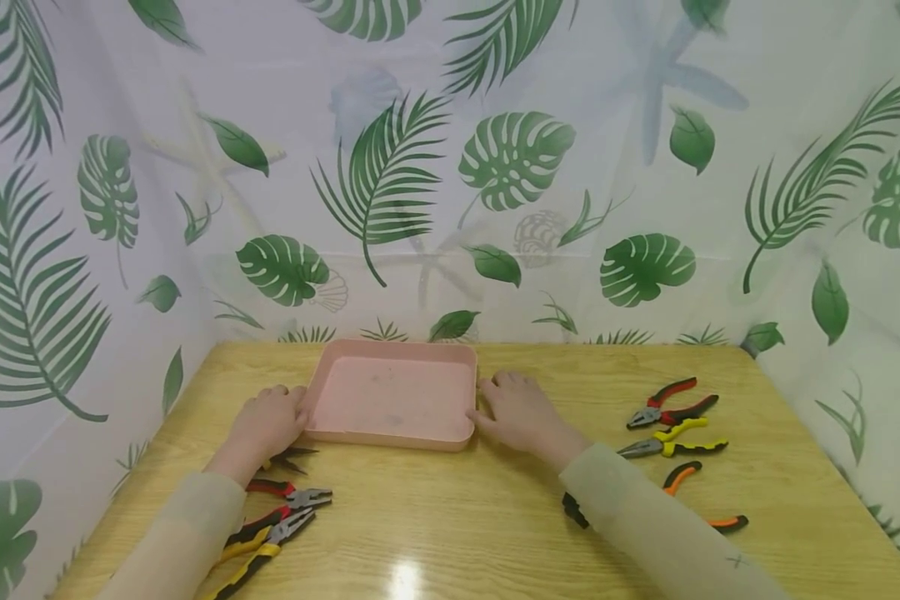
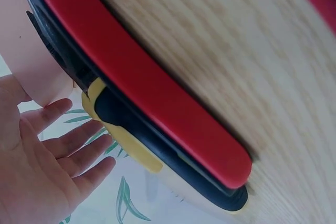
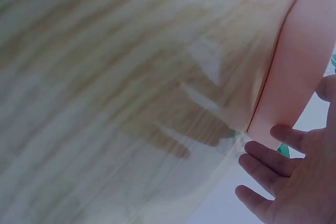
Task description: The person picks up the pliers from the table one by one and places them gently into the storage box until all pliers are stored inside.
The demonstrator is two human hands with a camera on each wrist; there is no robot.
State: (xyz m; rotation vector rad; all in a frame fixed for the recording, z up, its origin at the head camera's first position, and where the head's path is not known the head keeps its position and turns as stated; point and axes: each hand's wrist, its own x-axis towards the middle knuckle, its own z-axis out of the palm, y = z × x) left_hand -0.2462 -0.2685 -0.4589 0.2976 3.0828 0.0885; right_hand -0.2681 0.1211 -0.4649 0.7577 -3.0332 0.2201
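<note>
A shallow pink tray (image 1: 397, 443) lies at the far side of the wooden table, between both hands. My left hand (image 1: 268, 423) is at its left side, and in the left wrist view the fingers (image 2: 86, 137) are spread and loosely extended, the index finger against the tray wall (image 2: 39, 61). At the right side is my right hand (image 1: 521, 417), its thumb and index finger touching the tray's edge. From the right wrist, the pink wall (image 3: 296, 61) shows beside relaxed fingers (image 3: 262, 174). Neither hand is curled round the tray.
By the left forearm lie red-black pliers (image 1: 300, 498), yellow-black pliers (image 1: 270, 550) and a dark pointed tool (image 1: 292, 460), partly hidden. On the right are red-black pliers (image 1: 671, 408), yellow long-nose pliers (image 1: 675, 442) and an orange-handled tool (image 1: 678, 477), partly under the sleeve. Leaf-patterned cloth (image 1: 420, 292) stands behind.
</note>
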